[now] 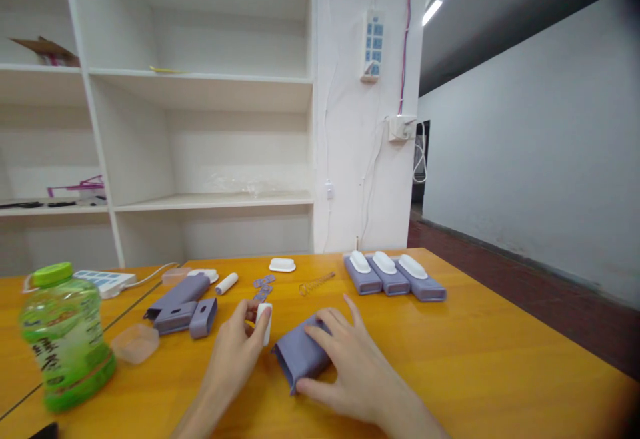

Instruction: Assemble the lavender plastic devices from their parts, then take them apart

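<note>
The right hand (350, 365) lies flat on a purple case (300, 353) on the counter (500, 365), fingers spread, gripping nothing. Just left of the case, the left hand (237, 345) pinches a white cylinder (265, 322) upright.

A small assembly workshop, plainly fitted out. An orange wooden table (500, 359) carries loose purple casings (180, 305), white caps (282, 265), a spring (316, 283) and three finished units (393, 273) in a row. Behind stand near-bare white shelves (200, 85), a power strip (373, 45) hung on the pillar with trailing cables, bare white walls.
</note>
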`<state>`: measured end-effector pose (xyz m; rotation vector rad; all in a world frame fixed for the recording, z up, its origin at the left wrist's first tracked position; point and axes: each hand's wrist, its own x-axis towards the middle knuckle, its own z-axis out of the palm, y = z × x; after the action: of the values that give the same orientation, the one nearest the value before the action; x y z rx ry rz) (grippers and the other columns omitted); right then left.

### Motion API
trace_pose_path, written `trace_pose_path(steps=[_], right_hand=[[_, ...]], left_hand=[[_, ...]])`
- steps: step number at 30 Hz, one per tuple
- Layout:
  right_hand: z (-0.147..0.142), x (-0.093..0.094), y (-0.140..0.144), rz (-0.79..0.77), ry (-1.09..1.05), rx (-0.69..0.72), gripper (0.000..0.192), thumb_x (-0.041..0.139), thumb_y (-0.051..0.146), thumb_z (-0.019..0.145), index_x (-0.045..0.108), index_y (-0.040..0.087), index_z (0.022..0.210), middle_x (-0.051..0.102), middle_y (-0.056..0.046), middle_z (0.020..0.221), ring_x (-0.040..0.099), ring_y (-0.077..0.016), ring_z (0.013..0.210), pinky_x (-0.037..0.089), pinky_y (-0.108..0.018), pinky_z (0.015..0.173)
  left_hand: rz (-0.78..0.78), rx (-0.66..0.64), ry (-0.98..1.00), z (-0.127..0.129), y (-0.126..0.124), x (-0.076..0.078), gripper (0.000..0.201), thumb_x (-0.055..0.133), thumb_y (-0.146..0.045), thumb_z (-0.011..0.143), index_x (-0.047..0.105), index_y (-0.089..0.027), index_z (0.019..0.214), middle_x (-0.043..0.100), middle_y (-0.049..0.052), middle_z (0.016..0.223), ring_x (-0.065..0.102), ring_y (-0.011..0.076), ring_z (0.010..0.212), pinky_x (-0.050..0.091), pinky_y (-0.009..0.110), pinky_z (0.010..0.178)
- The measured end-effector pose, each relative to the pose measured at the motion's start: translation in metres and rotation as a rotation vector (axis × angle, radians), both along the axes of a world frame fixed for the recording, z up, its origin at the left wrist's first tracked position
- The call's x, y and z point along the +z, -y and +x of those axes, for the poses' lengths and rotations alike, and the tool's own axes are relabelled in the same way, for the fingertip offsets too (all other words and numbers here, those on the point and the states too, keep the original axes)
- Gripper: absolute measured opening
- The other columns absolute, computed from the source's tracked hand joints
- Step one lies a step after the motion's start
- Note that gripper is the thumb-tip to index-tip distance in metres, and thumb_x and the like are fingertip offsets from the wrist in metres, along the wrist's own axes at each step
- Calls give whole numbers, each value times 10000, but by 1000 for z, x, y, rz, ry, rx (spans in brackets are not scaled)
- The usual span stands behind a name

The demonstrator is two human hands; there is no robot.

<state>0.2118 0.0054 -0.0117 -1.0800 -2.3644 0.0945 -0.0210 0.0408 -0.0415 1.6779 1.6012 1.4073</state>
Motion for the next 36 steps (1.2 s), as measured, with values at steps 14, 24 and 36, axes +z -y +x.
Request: trace_pose_path(steps=[14, 24, 36], right_hand=[[-9, -29, -15, -70, -12, -79, 784, 805, 685, 617, 575, 318, 1271, 629, -35, 1171, 557, -297, 1088, 384, -452, 1004], [-4, -32, -22, -56, -65, -83, 761, 838, 627, 619, 580, 304, 1259, 625, -26, 1131, 568, -267, 1025, 409, -384, 914], [-4, -33, -22, -51, -37, -91, 788, 821, 644, 631, 572, 302, 1295, 621, -32, 1152, 566, -268, 1056, 413, -388, 936]], left_hand=[[-188, -208, 239, 11, -3, -11, 506, 608, -647, 806, 586, -160, 941, 635, -13, 543, 549, 131, 422, 375, 201, 408], [-323, -287, 434, 28, 3, -20, 603, 707, -703, 651, 476, -212, 915, 622, -53, 521, 569, 134, 379, 451, 215, 380], [-291, -289, 354, 25, 2, -24, 536, 678, -679, 708, 544, -186, 872, 584, -50, 459, 535, 129, 345, 404, 203, 367]])
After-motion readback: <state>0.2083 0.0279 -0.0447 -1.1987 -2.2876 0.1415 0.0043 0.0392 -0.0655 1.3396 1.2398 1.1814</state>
